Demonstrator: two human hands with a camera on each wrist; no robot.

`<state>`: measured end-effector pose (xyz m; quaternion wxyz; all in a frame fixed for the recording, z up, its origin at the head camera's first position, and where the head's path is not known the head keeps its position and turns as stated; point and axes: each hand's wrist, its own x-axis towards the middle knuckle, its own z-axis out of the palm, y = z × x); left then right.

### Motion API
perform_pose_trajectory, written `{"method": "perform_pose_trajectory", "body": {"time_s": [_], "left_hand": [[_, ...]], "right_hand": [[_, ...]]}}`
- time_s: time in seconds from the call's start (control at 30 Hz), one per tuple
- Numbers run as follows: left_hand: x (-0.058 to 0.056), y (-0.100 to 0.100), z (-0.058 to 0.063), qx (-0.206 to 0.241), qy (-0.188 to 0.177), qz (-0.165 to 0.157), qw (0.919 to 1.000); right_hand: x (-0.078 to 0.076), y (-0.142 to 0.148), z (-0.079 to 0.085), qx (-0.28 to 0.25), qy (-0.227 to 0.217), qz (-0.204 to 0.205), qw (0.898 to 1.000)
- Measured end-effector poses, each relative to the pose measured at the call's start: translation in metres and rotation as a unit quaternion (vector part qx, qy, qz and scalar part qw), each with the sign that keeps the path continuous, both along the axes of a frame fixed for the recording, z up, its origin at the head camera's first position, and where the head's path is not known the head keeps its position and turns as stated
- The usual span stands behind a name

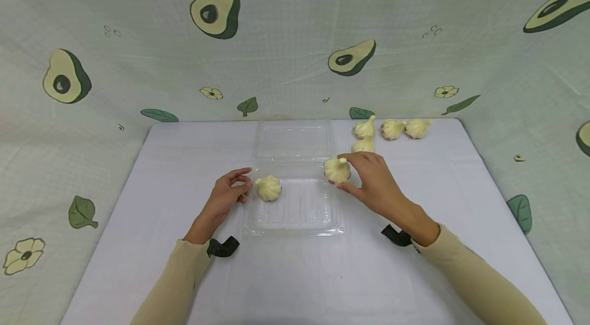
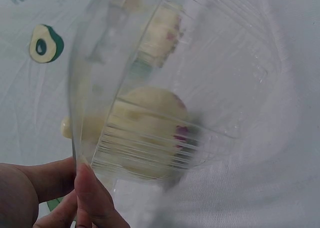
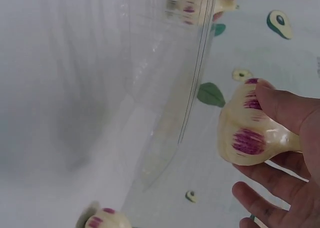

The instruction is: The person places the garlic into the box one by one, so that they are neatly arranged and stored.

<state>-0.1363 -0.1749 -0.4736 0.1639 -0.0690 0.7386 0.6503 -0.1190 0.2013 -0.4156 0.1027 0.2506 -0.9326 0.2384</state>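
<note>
Clear plastic clamshell point(image 1: 295, 233), open, lid point(image 1: 294, 141) toward far edge of tabletop point(image 1: 161, 202). Cream garlic bulb point(image 1: 269, 188) inside, near left wall, neck pointing left. Purple-streaked bulb point(image 1: 337, 171) held up by clamshell's right side. Four more bulbs point(image 1: 391, 130) near far edge, right of lid.

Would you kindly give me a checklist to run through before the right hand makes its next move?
1. Right hand: grip on a garlic bulb, thumb against fingers: ok.
2. Left hand: pinching the container base's left edge: ok.
3. Lid: folded back, open: ok.
4. Space in base: one bulb at left, room beside it: ok.
5. Held bulb past the right rim: cannot tell.
6. All bulbs gathered: not ok, four lie right of the lid.
</note>
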Motion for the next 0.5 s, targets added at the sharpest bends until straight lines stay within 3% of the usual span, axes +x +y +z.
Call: {"method": "perform_pose_trajectory", "body": {"time_s": [0.27, 0.5], "left_hand": [[0.0, 0.0, 0.0, 0.0, -0.003, 0.003, 1.0], [0.0, 0.001, 0.0, 0.002, 0.005, 0.001, 1.0]], "right_hand": [[-0.003, -0.024, 0.0, 0.008, 0.012, 0.052, 0.999], [-0.007, -0.042, -0.002, 0.053, 0.017, 0.094, 0.994]]}}
